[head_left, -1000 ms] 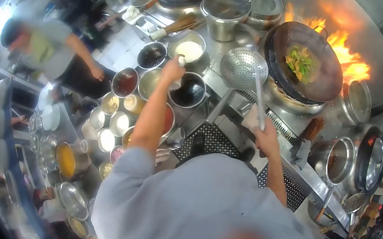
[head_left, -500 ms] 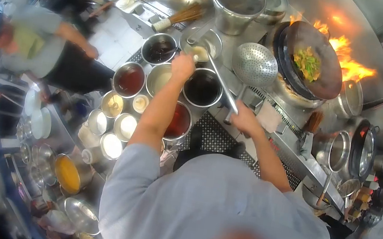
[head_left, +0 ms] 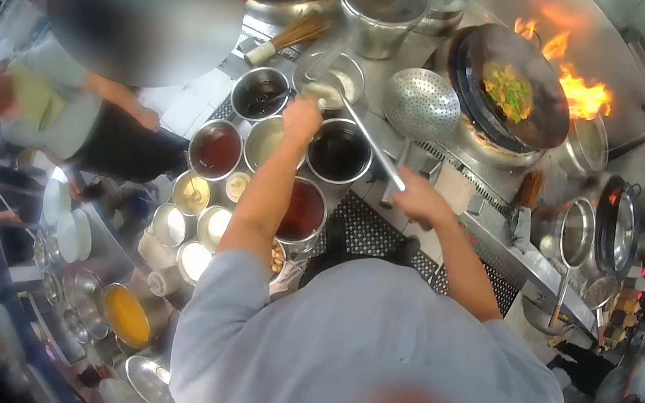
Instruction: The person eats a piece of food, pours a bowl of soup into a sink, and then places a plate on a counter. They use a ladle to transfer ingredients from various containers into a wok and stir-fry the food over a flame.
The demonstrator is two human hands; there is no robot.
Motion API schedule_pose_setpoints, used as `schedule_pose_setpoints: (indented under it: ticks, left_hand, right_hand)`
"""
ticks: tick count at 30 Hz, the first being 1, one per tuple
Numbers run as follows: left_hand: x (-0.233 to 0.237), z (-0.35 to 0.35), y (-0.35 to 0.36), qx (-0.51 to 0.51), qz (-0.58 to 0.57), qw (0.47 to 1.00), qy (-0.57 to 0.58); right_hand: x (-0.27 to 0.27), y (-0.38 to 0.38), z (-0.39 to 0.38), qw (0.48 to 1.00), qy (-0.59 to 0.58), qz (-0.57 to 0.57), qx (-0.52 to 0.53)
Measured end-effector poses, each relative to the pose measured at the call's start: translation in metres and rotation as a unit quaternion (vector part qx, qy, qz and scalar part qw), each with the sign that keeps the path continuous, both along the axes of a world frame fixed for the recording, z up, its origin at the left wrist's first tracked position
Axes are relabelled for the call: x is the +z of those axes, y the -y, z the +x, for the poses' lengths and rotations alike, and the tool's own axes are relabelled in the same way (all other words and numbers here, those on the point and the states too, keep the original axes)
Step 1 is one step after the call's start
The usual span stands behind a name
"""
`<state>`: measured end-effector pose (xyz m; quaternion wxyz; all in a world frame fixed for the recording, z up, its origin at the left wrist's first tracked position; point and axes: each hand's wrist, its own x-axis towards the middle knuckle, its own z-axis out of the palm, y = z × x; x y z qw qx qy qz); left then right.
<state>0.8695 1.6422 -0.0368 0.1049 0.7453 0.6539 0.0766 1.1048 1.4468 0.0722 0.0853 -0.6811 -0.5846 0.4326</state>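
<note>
My right hand is wrapped round the handle end of a long metal ladle. The ladle slants up and left, its head down in a metal bowl holding something pale. Over the near rim of that bowl my left hand is closed beside the ladle's head; what its fingers hold, if anything, I cannot make out. Around my left arm stand pots of dark sauce, red sauce and pale liquid. A perforated skimmer lies right of the bowl.
On the stove a tilted wok holds greens, with flames behind it. A bamboo brush lies near a tall pot. Small seasoning tubs stand left of my arm. A co-worker stands at left, and a blurred round grey shape covers the upper left.
Both hands stay at the bowl with the ladle; my left hand has dipped slightly. A blurred grey round shape has come into the upper left. The view has shifted a little.
</note>
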Motion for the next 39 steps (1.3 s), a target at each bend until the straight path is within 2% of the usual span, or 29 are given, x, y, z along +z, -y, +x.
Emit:
schedule_pose_setpoints:
  ticks: [1, 2, 4, 5, 9, 11, 12, 14, 15, 17, 18, 20, 21, 26, 28, 30, 32, 34, 35, 36, 38, 39]
  left_hand:
    - [0.001, -0.001, 0.001, -0.004, -0.001, 1.000, 0.006]
    - [0.003, 0.002, 0.000, -0.008, 0.002, 1.000, 0.014]
    - [0.011, 0.004, 0.004, -0.015, 0.006, 1.000, 0.015]
    - [0.011, 0.002, 0.000, -0.018, 0.007, 1.000, 0.004]
    - [0.018, -0.002, 0.002, -0.040, 0.021, 0.999, -0.020]
    - [0.029, 0.003, 0.004, -0.056, 0.033, 0.998, -0.022]
    - [0.029, 0.003, 0.004, -0.057, 0.036, 0.997, -0.022]
    - [0.029, 0.003, 0.001, -0.070, 0.039, 0.996, -0.047]
    - [0.028, 0.002, 0.003, -0.072, 0.033, 0.996, -0.050]
    - [0.031, 0.001, 0.003, -0.086, 0.055, 0.994, -0.037]
    - [0.029, 0.001, 0.003, -0.089, 0.054, 0.994, -0.036]
    - [0.026, 0.000, -0.001, -0.088, 0.035, 0.994, -0.054]
    - [0.021, -0.001, -0.005, -0.074, -0.002, 0.995, -0.067]
    - [0.016, -0.003, -0.011, -0.080, -0.067, 0.992, -0.070]
    - [0.039, 0.002, -0.007, -0.094, -0.077, 0.990, -0.067]
    - [0.061, 0.000, 0.013, -0.040, -0.040, 0.998, -0.007]
    - [0.051, -0.016, 0.026, -0.035, 0.127, 0.981, 0.142]
    - [0.065, -0.028, 0.065, 0.023, 0.091, 0.924, 0.371]
    - [0.071, -0.029, 0.093, 0.075, -0.007, 0.815, 0.575]
    - [0.075, -0.025, 0.121, 0.125, -0.102, 0.652, 0.741]
    - [0.079, -0.013, 0.165, 0.137, -0.195, 0.380, 0.894]
    - [0.077, -0.007, 0.187, 0.123, -0.245, 0.338, 0.900]
  right_hand:
    - [0.017, -0.006, -0.001, 0.997, -0.033, -0.067, -0.027]
    - [0.010, -0.006, -0.008, 0.997, -0.032, -0.065, -0.032]
    - [-0.024, -0.010, -0.020, 0.999, 0.039, 0.017, -0.028]
    - [-0.043, -0.003, -0.018, 0.998, 0.017, 0.064, -0.014]
    - [0.013, -0.001, 0.001, 0.997, -0.063, -0.049, -0.022]
    - [-0.020, -0.005, -0.008, 0.995, -0.074, -0.046, -0.055]
    - [-0.022, -0.010, -0.018, 0.992, -0.085, -0.042, -0.082]
    - [-0.015, -0.010, -0.015, 0.990, -0.108, -0.056, -0.067]
    - [-0.012, -0.008, -0.008, 0.955, -0.244, -0.124, -0.116]
    - [-0.002, -0.005, 0.002, 0.838, -0.462, -0.230, -0.178]
    - [-0.004, -0.002, 0.004, 0.837, -0.463, -0.230, -0.181]
    - [-0.008, -0.001, 0.008, 0.774, -0.543, -0.240, -0.221]
    - [-0.010, 0.002, 0.010, 0.766, -0.555, -0.239, -0.217]
    - [0.000, 0.017, 0.018, 0.787, -0.540, -0.217, -0.203]
    - [0.007, 0.020, 0.022, 0.792, -0.539, -0.203, -0.203]
    - [0.012, 0.022, 0.023, 0.799, -0.527, -0.190, -0.217]
    - [0.010, 0.023, 0.028, 0.796, -0.535, -0.182, -0.217]
    - [0.013, 0.025, 0.030, 0.807, -0.517, -0.180, -0.220]
    - [0.014, 0.026, 0.031, 0.805, -0.520, -0.179, -0.223]
    - [0.016, 0.025, 0.032, 0.809, -0.515, -0.175, -0.222]
    - [0.015, 0.022, 0.035, 0.813, -0.512, -0.176, -0.215]
    - [0.012, 0.020, 0.038, 0.821, -0.504, -0.172, -0.208]
